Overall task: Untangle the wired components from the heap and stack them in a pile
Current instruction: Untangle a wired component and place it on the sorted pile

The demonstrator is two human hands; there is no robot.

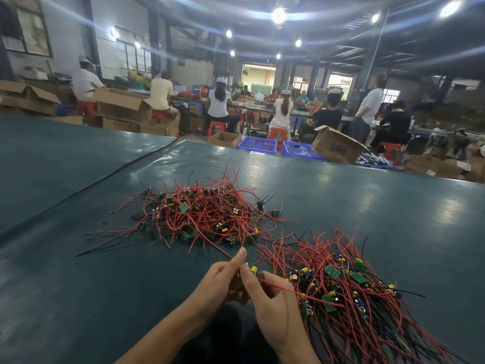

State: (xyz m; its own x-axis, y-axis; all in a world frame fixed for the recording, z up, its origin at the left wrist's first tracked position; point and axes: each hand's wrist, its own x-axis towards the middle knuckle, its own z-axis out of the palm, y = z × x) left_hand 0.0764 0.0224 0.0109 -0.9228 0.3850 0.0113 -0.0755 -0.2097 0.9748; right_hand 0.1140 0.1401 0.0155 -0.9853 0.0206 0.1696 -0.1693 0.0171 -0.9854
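Heap [207, 216] of red-wired components lies mid-way across the surface [367, 200], pile [349, 290] near right, stray wire ends sprawling between them; blue crates [258, 145] and a cardboard box [337, 148] sit past the far edge. Bare surface lies left, far and right of the heap. Both hands are just near of it: left hand [223, 279] pinches a red wire [223, 252] running into the heap, right hand [273, 303] pinches a yellow-capped component [253, 270] beside the pile.
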